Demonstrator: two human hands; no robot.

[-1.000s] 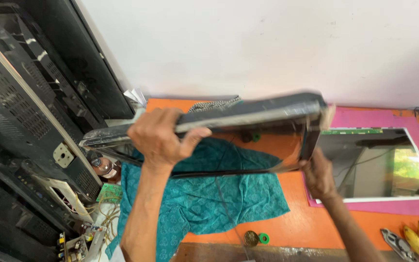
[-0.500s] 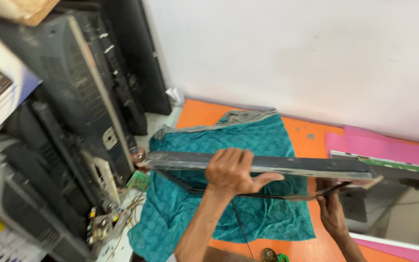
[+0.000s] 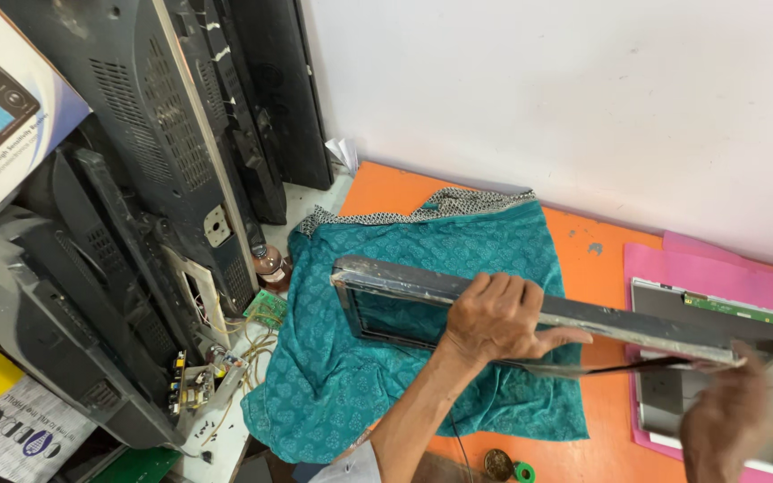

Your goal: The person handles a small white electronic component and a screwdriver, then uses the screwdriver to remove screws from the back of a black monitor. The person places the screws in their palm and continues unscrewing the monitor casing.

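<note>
Orange tabletop (image 3: pixel 601 259) under a white wall: your left hand (image 3: pixel 494 315) grips the long grey metal screen frame (image 3: pixel 422 288) above the teal patterned cloth (image 3: pixel 458 241); keep it level. Your blurred right hand (image 3: pixel 728 422) supports its far end, grasp unclear.

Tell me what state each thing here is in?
Metal frame: lifted, held level over the cloth.
Left hand: gripping the frame's top edge.
Right hand: blurred, at the frame's right end.
Teal cloth: spread out, rumpled.
Screen panel: lying flat.
Old television sets: stacked on edge.
</note>
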